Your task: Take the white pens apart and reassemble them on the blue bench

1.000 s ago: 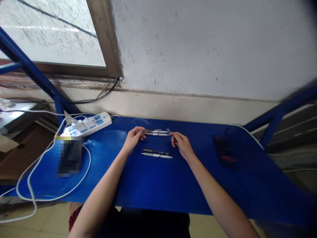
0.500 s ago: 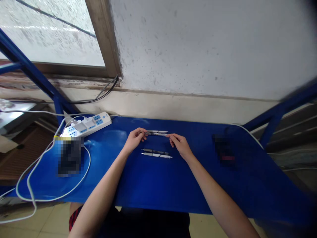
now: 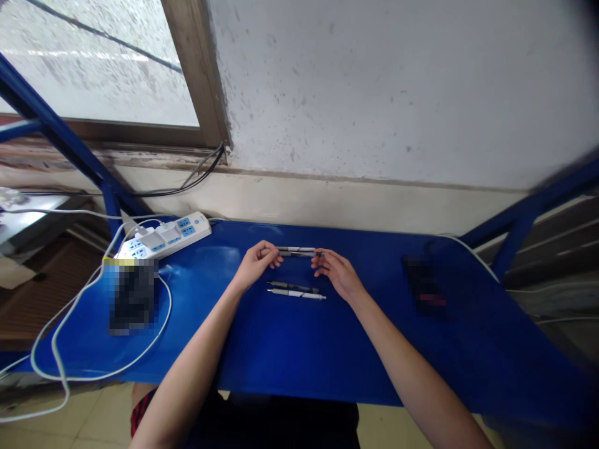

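Observation:
Two pens, a white one and a dark one, lie side by side between my hands above the middle of the blue table. My left hand pinches their left ends between thumb and fingers. At the right ends, my right hand has its thumb and forefinger on the pens, its other fingers loosely curled; those fingertips partly hide the ends. Nearer to me, a second dark pen and a second white pen rest on the table, almost parallel.
A white power strip with plugs stands at the back left. Beside it are a blurred dark object and a looping white cable. Another blurred dark object lies right on the blue table. Blue frame bars rise at both sides.
The dark pen has moved closer alongside the white one. My right hand's fingers have shifted left and spread around the pens' right ends. My left hand has barely moved.

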Demonstrator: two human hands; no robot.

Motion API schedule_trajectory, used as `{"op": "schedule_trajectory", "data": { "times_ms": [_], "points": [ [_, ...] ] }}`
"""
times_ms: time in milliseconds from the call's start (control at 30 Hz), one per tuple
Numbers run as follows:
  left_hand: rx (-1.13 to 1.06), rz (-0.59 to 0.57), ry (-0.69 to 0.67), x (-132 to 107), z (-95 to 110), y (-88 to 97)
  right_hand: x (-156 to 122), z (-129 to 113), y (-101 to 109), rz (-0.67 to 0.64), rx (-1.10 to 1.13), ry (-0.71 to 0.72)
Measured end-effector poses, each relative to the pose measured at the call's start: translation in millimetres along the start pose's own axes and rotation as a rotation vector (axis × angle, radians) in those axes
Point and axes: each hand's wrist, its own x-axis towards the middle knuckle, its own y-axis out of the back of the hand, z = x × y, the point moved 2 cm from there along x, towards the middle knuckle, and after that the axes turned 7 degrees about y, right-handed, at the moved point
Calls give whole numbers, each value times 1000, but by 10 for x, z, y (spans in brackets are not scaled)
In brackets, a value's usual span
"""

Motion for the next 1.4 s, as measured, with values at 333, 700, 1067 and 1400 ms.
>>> {"op": "schedule_trajectory", "data": {
  "times_ms": [333, 700, 1067, 1400],
  "points": [
    [23, 5, -28, -27, 52, 2, 15, 52, 16, -2, -8, 2],
    [37, 54, -38, -4, 14, 23, 9, -20, 20, 24, 24, 37],
    [95, 44, -9, -31, 60, 2, -8, 1, -17, -7, -24, 36],
    [164, -3, 103, -24, -16, -3, -5, -5, -21, 1, -9, 43]
  ]
}}
